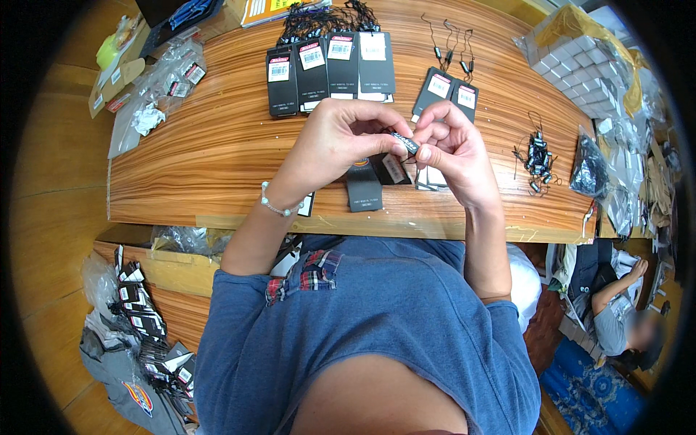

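My left hand (346, 132) and my right hand (458, 148) meet above the near middle of the wooden table. Thumb and fingertips of both pinch a small black plastic string seal (406, 143) with pale lettering, one hand at each end. Just below it hangs or lies a black hang tag (392, 170) with a sticker; whether the seal's cord joins it is hidden. Another black hang tag (365, 190) lies flat under my hands, with white-edged cards beside it. Ahead stand stacks of stickered black hang tags (339, 69), black cords bunched at their tops.
At the right lie a short row of tags (444, 93) with cords stretched away, a heap of loose string seals (539, 161) and a dark plastic bag (589, 168). Wrapped white boxes (573, 61) fill the far right corner. Crumpled clear bags (174, 72) lie left. Another person (616, 319) sits lower right.
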{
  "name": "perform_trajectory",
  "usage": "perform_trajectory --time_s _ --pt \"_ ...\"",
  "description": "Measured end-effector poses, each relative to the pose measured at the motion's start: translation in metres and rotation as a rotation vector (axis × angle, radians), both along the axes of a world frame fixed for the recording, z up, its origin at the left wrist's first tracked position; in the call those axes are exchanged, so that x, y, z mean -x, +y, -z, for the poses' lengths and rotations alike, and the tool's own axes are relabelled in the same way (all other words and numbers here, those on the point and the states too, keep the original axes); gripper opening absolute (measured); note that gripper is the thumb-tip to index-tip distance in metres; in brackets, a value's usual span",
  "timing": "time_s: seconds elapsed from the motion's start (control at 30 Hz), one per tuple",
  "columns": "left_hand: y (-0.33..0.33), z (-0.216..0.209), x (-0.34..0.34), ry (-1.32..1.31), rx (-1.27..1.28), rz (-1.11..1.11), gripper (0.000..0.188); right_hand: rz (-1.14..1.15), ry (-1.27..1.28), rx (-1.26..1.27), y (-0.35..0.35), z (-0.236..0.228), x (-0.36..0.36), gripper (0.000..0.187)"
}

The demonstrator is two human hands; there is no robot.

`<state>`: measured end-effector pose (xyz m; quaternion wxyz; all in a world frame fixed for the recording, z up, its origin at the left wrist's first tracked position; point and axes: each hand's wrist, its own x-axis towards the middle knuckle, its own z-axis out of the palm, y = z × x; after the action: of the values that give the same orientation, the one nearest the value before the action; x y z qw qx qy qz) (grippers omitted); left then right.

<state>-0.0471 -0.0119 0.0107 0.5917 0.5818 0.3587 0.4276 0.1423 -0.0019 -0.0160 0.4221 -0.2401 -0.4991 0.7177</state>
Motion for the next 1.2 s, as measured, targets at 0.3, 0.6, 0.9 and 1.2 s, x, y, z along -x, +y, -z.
perform_trajectory --time_s 0.3,0.6,0.9,1.2 --pt "0.000 -0.001 -0.002 -0.085 0.021 0.010 0.012 0.041 -0.005 -0.067 -0.007 -0.001 0.002 0.017" --pt "0.002 -0.004 -0.002 -0.034 -0.029 -0.042 0.013 0.104 -0.073 -0.134 -0.008 -0.003 0.003 0.012" --pt "-0.001 -0.013 -0.001 0.031 -0.034 -0.041 0.012 0.090 -0.120 -0.130 -0.007 -0.005 0.000 0.012" --pt "-0.007 -0.018 -0.003 0.047 -0.025 -0.017 0.010 0.121 -0.080 -0.109 -0.014 -0.003 0.002 0.011"
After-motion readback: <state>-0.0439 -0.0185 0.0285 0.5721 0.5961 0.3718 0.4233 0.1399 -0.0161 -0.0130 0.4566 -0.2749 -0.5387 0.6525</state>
